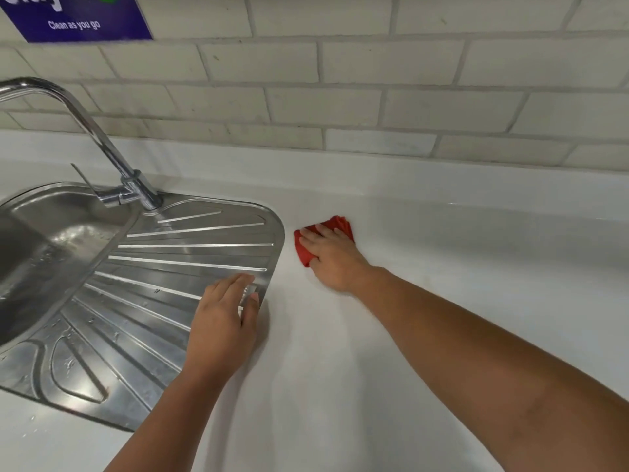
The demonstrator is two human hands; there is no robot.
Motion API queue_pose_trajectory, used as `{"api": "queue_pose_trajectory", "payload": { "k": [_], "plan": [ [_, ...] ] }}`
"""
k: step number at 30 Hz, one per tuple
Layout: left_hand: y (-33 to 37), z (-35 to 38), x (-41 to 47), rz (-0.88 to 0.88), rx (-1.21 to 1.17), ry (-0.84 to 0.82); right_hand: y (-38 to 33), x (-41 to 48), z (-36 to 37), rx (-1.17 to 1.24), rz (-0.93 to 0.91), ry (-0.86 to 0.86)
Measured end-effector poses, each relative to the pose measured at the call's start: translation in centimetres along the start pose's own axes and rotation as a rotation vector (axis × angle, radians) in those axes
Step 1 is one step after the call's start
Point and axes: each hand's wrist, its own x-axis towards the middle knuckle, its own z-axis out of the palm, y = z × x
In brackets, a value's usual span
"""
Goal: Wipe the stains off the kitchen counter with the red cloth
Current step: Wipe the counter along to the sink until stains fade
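Wet sink, red cloth alongside

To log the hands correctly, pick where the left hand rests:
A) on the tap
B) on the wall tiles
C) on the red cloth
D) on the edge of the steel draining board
D: the left hand lies on the draining board at its right edge, while the right hand presses the red cloth onto the counter.

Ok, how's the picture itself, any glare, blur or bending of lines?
Head view: the wide lens bows the tile rows and the counter; bright glare streaks the drainer ridges and tap; a soft shadow lies beside the left hand; the right hand on the cloth looks slightly soft; the sign is cropped.
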Motion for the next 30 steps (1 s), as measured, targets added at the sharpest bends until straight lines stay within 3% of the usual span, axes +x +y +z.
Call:
{"api": "queue_pose_trajectory", "payload": {
  "k": [4,8,11,13,16,19,23,30],
  "plan": [
    [0.2,-0.1,0.2,0.000,0.004,-0.012,-2.3,-3.3,1.4,0.086,-0.179,0.045],
    [1.1,0.2,0.8,0.036,0.002,-0.038,-2.5,-7.6,1.3,0.170,-0.238,-0.017],
    [2.6,0.8,1.7,0.153,-0.014,-0.089,-2.4,-8.2,-1.0,0.538,-0.003,-0.037],
    [3.8,1.9,2.4,0.295,-0.040,-0.196,-2.0,-8.4,-2.8,0.780,0.179,0.104],
    [4.9,4.4,3.7,0.491,0.005,-0.407,0.6,-9.6,-4.6,0.610,0.192,0.379],
    [4.7,6.0,4.9,0.546,0.070,-0.467,4.7,-10.7,-5.8,0.379,0.239,0.383],
    [5.8,7.1,6.8,0.351,0.050,-0.423,8.9,-12.1,-7.0,0.226,0.324,0.276],
    [8.3,12.0,14.8,0.148,0.213,-0.343,14.2,-15.1,-8.5,-0.027,0.394,0.287]
  ]
}}
